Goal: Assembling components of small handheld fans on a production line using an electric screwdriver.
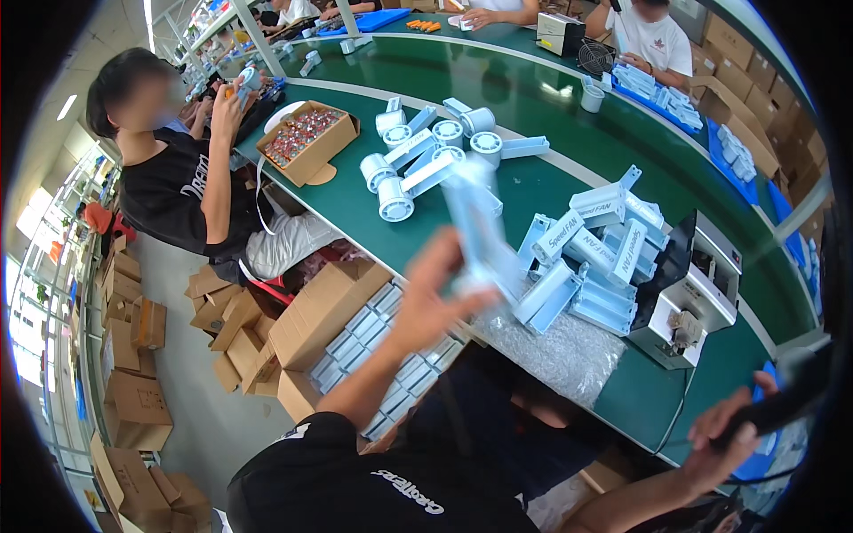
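Note:
My left hand [426, 298] is raised over the table's near edge, with its thumb and fingers around a light blue plastic fan part [480, 226]. Motion smears that part, so its details are lost. Out at the lower right, my right hand [724, 435] grips a black electric screwdriver [777, 409], whose far end runs into the dark rim. Right of the left hand lies a heap of light blue handle shells [591, 235]. Beyond it sits a cluster of blue fan parts with round heads [395, 197].
A black-and-silver screw feeder [689, 311] stands right of the heap, and bubble wrap [569, 355] lies before it. An open carton of blue parts [324, 302] is below the table edge. A box of small metallic parts [306, 142] sits near a co-worker [182, 169] at left.

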`<action>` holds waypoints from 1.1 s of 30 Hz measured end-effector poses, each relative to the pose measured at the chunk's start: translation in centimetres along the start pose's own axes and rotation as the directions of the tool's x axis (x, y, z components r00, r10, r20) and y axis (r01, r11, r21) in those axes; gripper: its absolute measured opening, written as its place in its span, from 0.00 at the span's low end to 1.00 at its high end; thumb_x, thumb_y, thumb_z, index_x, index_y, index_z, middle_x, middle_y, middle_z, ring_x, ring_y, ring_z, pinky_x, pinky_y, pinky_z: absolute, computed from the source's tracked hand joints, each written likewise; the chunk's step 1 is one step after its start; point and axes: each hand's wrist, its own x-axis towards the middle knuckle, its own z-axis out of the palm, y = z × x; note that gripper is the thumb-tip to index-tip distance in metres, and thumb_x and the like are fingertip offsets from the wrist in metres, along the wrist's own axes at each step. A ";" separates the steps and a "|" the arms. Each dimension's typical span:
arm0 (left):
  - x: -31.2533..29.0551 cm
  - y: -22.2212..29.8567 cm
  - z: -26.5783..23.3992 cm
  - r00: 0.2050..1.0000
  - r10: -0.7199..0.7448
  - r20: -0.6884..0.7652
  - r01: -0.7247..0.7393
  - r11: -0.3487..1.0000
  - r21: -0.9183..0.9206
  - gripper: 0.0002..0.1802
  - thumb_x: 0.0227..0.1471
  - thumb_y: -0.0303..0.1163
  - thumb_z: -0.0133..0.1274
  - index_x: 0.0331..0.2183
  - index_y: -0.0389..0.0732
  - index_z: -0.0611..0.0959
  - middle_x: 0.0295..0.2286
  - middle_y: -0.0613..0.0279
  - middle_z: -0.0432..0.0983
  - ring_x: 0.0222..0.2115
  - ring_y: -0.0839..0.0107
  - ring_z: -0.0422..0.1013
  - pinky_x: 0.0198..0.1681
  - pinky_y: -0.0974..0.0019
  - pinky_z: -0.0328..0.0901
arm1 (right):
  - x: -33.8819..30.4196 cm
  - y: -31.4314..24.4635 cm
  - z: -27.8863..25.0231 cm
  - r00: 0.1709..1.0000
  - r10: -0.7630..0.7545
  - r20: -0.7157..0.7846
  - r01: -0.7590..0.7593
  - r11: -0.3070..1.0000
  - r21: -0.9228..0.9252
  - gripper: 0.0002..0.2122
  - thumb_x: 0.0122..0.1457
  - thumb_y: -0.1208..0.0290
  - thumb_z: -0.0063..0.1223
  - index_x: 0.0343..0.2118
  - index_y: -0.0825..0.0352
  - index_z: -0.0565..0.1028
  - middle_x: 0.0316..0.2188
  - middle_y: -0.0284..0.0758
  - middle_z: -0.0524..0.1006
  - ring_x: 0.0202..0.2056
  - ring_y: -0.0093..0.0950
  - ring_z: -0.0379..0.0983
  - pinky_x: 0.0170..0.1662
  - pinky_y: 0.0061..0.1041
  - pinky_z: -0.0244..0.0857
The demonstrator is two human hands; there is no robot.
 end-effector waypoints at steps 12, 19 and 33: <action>13.7 -13.0 -32.1 0.910 -0.008 -0.414 0.268 0.774 0.574 0.30 0.67 0.55 0.50 0.40 0.34 0.86 0.31 0.66 0.78 0.32 0.79 0.69 0.36 0.71 0.64 | -4.2 9.0 0.7 0.969 0.122 -0.213 -0.135 0.990 -0.044 0.09 0.73 0.69 0.45 0.35 0.68 0.68 0.16 0.29 0.62 0.16 0.18 0.57 0.22 0.21 0.59; 13.5 -12.5 -30.7 0.912 0.024 -0.409 0.327 0.557 0.763 0.32 0.66 0.55 0.48 0.39 0.31 0.85 0.34 0.47 0.83 0.38 0.55 0.78 0.47 0.57 0.69 | -5.3 10.4 -0.3 0.967 0.189 -0.169 -0.201 0.978 -0.056 0.09 0.74 0.70 0.44 0.35 0.69 0.68 0.19 0.30 0.64 0.18 0.18 0.58 0.24 0.21 0.60; 10.7 -5.8 -10.3 0.973 0.140 0.184 -0.197 0.089 0.976 0.39 0.41 0.34 0.73 0.56 0.45 0.77 0.57 0.53 0.68 0.58 0.51 0.66 0.60 0.51 0.62 | -4.7 10.6 1.1 0.986 0.148 -0.079 -0.165 0.938 -0.305 0.09 0.73 0.73 0.44 0.35 0.72 0.71 0.31 0.36 0.77 0.35 0.22 0.72 0.45 0.22 0.66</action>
